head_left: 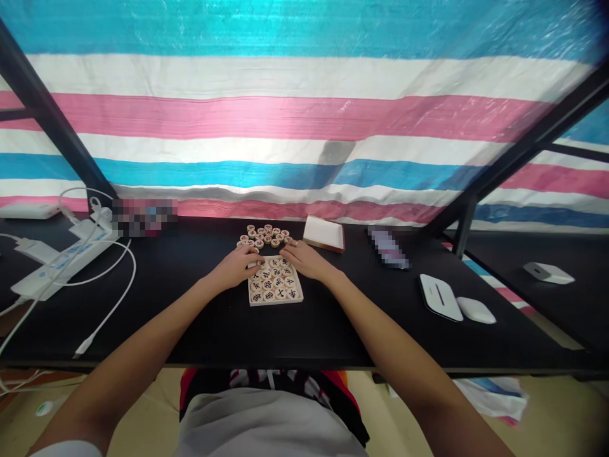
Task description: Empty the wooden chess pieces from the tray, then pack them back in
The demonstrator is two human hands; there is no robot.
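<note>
A shallow white box (pixel 276 303) lies on the black desk in front of me, holding rows of round wooden xiangqi pieces (pixel 267 284) with black characters. At its upper left corner is my left hand (pixel 236 265), thumb over the pieces and fingers at the back rim, apart from each other. My right hand (pixel 305 259) reaches over the upper right corner with its fingers stretched out toward the back rim. Whether a piece is under either hand's fingertips cannot be made out. Just behind both hands sits a loose cluster of xiangqi pieces with red characters (pixel 268 239).
Behind the right hand lies the box lid (pixel 324 233). Further right are a blurred phone (pixel 389 247), a flat white device (pixel 440 297) and a white mouse (pixel 476 310). A power strip (pixel 61 263) with white cables (pixel 111 317) occupies the left. A striped sheet (pixel 285 117) hangs behind the desk.
</note>
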